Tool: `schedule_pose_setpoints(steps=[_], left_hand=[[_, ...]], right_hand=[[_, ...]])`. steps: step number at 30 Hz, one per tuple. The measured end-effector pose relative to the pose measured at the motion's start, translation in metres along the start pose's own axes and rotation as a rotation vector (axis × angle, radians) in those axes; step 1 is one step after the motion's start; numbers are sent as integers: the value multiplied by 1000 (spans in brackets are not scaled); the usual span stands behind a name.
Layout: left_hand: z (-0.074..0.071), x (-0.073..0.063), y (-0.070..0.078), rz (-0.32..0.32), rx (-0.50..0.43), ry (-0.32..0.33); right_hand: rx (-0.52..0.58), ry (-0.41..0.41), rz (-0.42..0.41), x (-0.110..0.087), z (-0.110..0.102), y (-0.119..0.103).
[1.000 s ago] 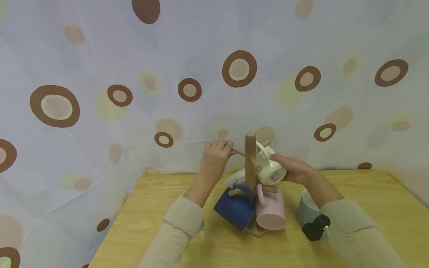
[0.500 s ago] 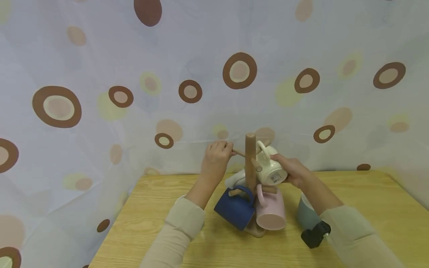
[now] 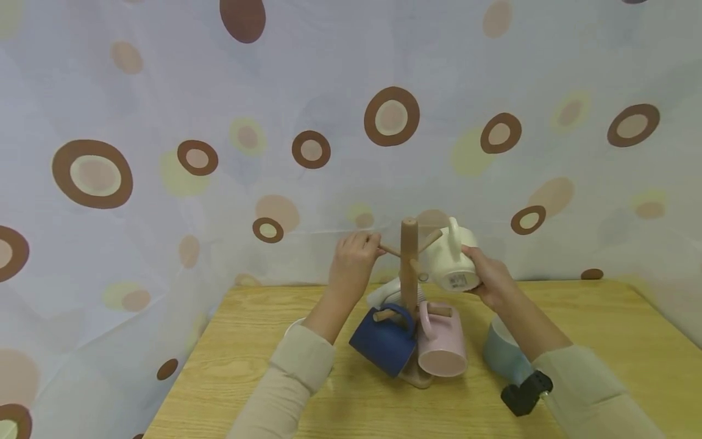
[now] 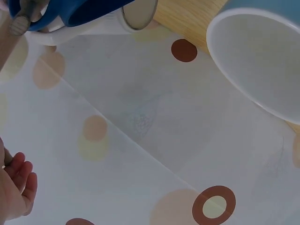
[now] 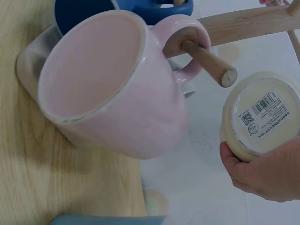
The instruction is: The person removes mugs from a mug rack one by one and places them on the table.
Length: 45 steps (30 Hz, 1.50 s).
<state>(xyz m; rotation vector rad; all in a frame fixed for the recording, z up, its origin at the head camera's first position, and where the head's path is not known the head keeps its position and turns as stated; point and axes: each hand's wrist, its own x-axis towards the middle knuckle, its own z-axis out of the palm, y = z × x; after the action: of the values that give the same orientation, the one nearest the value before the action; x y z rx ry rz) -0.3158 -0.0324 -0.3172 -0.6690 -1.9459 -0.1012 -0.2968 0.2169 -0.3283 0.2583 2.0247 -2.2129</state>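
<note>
My left hand [image 3: 353, 261] grips the end of an upper peg [image 3: 390, 249] on a wooden mug tree [image 3: 409, 262]. To the right of the post, my right hand [image 3: 492, 281] holds a cream mug [image 3: 451, 268] by its body. Its handle points up, and its labelled base [image 5: 262, 117] faces the right wrist camera. In the head view the mug overlaps the tip of another upper peg [image 3: 432, 239]. On the lower pegs hang a blue mug [image 3: 381, 344] and a pink mug [image 3: 443, 347], with a white mug [image 3: 384, 296] behind them.
A light blue mug [image 3: 500, 352] stands on the wooden table [image 3: 219, 366], partly behind my right forearm. Another mug, blue outside and white inside [image 4: 262, 61], is mostly hidden under my left sleeve in the head view. A dotted cloth [image 3: 329, 201] hangs behind the table.
My right hand has moved the cream mug right and slightly up, away from the post, and turned it more upright. The left hand stays on its peg.
</note>
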Motion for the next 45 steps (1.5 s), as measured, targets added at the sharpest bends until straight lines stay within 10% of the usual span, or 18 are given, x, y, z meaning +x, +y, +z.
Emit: schedule_pose_setpoints(steps=[12, 19, 28, 41, 45], left_hand=[[-8, -7, 7, -157, -285, -129], [-15, -18, 16, -408, -593, -244], [-24, -35, 34, -713, -915, -181], [-27, -50, 76, -654, -992, -52], [-31, -45, 92, -700, -1130, -118]], right_hand=[[30, 33, -162, -13, -11, 18], [45, 23, -287, -26, -16, 27], [139, 32, -359, -39, -13, 37], [47, 71, -429, -55, -8, 51], [50, 93, -467, -60, -6, 53]])
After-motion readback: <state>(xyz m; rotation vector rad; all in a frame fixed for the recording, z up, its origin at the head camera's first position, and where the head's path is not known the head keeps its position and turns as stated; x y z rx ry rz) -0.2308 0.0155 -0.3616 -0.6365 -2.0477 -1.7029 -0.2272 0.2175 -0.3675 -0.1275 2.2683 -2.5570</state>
